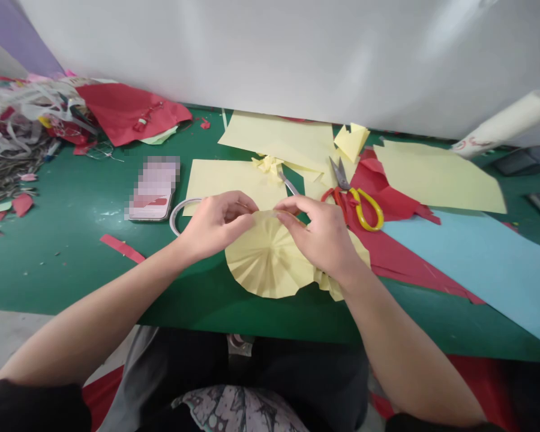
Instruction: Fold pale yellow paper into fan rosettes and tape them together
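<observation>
A round, pleated yellow paper fan [270, 264] lies spread near the table's front edge, its folds running out from a middle point. At its far rim, my left hand [220, 222] pinches the paper from the left. My right hand [317, 231] pinches the same rim a short way to the right, thumb and finger together. Partly under my right wrist, a second pleated yellow paper piece [330, 285] shows. Scissors with red and yellow handles [360, 204] lie just beyond my right hand. A roll of tape [175, 219] sits behind my left wrist.
Yellow sheets [274, 135], red paper [409, 267] and a blue sheet [472, 252] cover the back and right of the green table [72, 252]. A phone [153, 189] lies left. Tangled scraps [22, 132] fill the left corner; a white roll [508, 123] leans at right.
</observation>
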Action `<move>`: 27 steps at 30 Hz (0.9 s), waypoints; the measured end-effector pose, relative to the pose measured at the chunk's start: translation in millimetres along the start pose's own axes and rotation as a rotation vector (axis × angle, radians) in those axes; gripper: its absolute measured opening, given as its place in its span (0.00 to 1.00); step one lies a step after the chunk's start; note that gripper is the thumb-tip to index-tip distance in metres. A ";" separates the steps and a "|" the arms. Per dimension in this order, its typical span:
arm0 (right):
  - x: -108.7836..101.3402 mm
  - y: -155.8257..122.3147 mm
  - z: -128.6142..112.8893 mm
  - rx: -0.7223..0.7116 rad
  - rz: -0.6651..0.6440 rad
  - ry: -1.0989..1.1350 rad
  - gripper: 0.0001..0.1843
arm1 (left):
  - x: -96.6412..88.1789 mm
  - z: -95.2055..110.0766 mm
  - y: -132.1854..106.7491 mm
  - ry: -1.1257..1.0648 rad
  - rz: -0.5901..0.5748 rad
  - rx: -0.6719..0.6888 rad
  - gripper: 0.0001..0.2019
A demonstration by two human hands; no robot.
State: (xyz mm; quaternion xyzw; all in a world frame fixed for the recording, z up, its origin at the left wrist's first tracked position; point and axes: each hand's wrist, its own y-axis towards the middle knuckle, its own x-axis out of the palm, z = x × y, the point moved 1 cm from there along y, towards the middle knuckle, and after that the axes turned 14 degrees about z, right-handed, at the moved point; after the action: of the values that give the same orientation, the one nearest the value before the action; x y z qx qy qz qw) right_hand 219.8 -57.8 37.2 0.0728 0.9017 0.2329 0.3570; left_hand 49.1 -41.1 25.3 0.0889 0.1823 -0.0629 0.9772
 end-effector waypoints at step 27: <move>7.7 -8.8 -4.6 -0.283 -0.160 -0.235 0.08 | 8.2 -6.8 -2.7 0.164 -0.075 -0.030 0.09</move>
State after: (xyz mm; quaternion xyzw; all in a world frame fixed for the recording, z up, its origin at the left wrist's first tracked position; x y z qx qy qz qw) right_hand 211.3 -64.9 31.3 -0.0235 0.8150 0.3183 0.4836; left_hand 53.9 -43.2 15.6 0.0724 0.2660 -0.0890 0.9571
